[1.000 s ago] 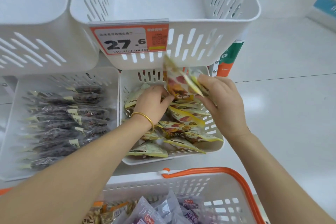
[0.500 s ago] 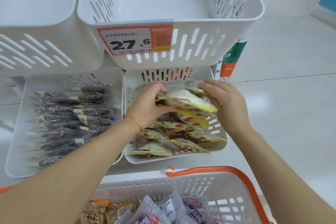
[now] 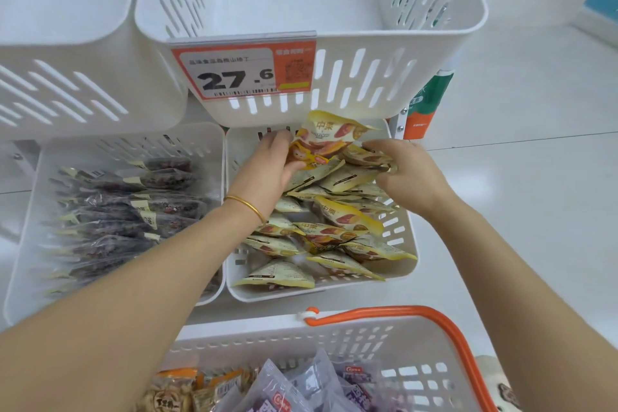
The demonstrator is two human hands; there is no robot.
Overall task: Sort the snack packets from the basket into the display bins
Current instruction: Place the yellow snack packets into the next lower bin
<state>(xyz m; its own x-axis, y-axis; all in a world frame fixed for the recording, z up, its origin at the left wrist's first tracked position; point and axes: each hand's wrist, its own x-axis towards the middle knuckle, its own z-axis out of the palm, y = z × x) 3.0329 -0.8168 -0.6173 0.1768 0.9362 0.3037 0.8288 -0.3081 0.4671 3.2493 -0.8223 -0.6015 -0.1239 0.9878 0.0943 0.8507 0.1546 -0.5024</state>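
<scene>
Left hand (image 3: 267, 172) grip on yellow packet (image 3: 326, 140); right hand (image 3: 411, 174) grip on bin (image 3: 334, 292) packets (image 3: 361, 155).

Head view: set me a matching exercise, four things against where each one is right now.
Things:
1 upright yellow packet
2 dark packets
3 price tag
4 purple packets

Places:
A orange-handled basket
B left hand
C front of upper bin
D lower left bin

Pairs: 1-B, 2-D, 3-C, 4-A.
</scene>
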